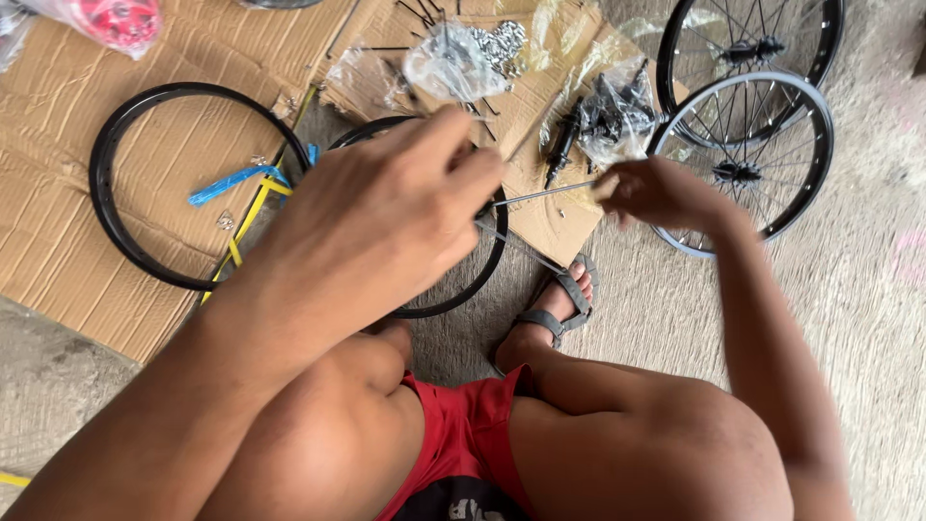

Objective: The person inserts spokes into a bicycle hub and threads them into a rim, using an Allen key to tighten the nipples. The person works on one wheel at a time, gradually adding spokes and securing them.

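My left hand (386, 212) is raised close to the camera, fingers closed around one end of thin metal spokes (540, 193). My right hand (656, 193) pinches the other end of a spoke. Under my left hand lies a black bicycle rim (487, 265), mostly hidden by the hand. A second bare black rim (106, 145) rests on the cardboard (58, 241) to the left.
Two spoked wheels (772, 145) lie on the concrete at the upper right. Plastic bags of small parts (453, 58) and black hubs (608, 116) sit on the cardboard. Blue and yellow strips (241, 183) lie inside the left rim. My sandalled foot (559, 309) and knees fill the foreground.
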A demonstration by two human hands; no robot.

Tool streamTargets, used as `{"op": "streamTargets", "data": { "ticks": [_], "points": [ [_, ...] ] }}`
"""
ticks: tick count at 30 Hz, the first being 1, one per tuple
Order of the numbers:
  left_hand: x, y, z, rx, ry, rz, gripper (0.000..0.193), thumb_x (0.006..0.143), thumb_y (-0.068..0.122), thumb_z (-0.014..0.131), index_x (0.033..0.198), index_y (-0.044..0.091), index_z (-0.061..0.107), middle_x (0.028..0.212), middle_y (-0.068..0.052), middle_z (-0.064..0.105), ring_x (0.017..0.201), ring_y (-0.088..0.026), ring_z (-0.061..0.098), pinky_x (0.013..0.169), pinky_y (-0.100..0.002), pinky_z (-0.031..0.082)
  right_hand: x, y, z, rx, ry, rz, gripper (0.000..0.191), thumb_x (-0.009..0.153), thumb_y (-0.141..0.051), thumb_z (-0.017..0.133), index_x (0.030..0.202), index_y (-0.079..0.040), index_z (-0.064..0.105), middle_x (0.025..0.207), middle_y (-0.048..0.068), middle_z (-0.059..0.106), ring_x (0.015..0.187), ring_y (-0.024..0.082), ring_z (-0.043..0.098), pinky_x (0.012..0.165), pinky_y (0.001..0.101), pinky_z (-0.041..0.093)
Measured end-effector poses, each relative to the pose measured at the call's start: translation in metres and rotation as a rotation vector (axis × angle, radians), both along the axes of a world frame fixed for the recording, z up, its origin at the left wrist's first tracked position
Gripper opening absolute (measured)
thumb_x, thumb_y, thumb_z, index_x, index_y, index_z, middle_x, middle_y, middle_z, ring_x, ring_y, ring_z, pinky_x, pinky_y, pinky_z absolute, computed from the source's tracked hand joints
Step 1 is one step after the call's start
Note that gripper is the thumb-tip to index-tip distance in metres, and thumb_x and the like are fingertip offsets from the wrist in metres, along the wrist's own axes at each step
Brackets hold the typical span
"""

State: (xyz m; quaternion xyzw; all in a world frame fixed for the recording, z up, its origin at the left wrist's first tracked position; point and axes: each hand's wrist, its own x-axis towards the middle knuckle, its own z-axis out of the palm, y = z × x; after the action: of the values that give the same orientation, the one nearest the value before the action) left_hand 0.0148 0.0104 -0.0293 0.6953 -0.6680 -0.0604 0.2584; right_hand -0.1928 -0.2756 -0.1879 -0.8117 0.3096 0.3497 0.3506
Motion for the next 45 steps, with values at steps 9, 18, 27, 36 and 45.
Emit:
{"op": "streamTargets", "data": {
  "ticks": [9, 18, 27, 36, 45],
  "points": [
    [0.012, 0.005, 0.001, 0.231, 0.040, 0.006, 0.025, 0.084, 0.004, 0.073, 0.108, -0.002, 0.067, 0.095, -0.013, 0.061, 0.075, -0.028, 0.071, 0.060, -0.039, 0.060, 0.036, 0.031, -0.176, 0.018, -0.405, -0.172, 0.038, 0.099, -0.016, 0.060, 0.136, -0.007, 0.058, 0.113, 0.016, 0.074, 0.078, 0.026, 0.077, 0.081, 0.0415, 0.063],
    [0.015, 0.003, 0.003, 0.284, 0.063, 0.025, 0.031, 0.080, 0.009, 0.077, 0.109, 0.001, 0.068, 0.095, -0.010, 0.061, 0.072, -0.026, 0.070, 0.058, -0.039, 0.059, 0.115, 0.052, -0.177, -0.422, -0.605, 0.049, 0.029, 0.097, -0.024, 0.066, 0.117, -0.004, 0.061, 0.109, 0.021, 0.065, 0.083, 0.042, 0.069, 0.071, 0.0513, 0.058],
    [0.018, 0.003, 0.007, 0.358, 0.104, 0.052, 0.032, 0.082, 0.004, 0.072, 0.114, 0.003, 0.067, 0.091, -0.012, 0.058, 0.070, -0.028, 0.069, 0.052, -0.040, 0.058, 0.138, 0.056, -0.196, -0.536, -0.200, 0.348, 0.024, 0.105, -0.013, 0.045, 0.120, 0.004, 0.051, 0.096, 0.021, 0.059, 0.060, 0.022, 0.058, 0.044, 0.0328, 0.052],
    [0.017, 0.007, 0.003, 0.258, 0.090, -0.030, 0.032, 0.082, 0.005, 0.072, 0.113, 0.001, 0.065, 0.091, -0.013, 0.055, 0.077, -0.027, 0.070, 0.065, -0.041, 0.060, 0.042, 0.036, -0.168, 0.106, -0.177, 0.013, 0.040, 0.093, -0.009, 0.065, 0.130, 0.002, 0.057, 0.100, 0.015, 0.071, 0.080, 0.021, 0.069, 0.070, 0.0347, 0.060],
    [0.005, 0.000, 0.004, 0.102, 0.070, -0.087, 0.016, 0.092, 0.007, 0.071, 0.105, 0.000, 0.063, 0.089, -0.012, 0.057, 0.072, -0.026, 0.070, 0.061, -0.039, 0.060, -0.013, 0.026, -0.006, 0.125, -0.109, -0.112, 0.015, 0.099, -0.016, 0.063, 0.099, -0.001, 0.064, 0.093, 0.015, 0.078, 0.082, 0.019, 0.079, 0.073, 0.0360, 0.065]
  ]
}}
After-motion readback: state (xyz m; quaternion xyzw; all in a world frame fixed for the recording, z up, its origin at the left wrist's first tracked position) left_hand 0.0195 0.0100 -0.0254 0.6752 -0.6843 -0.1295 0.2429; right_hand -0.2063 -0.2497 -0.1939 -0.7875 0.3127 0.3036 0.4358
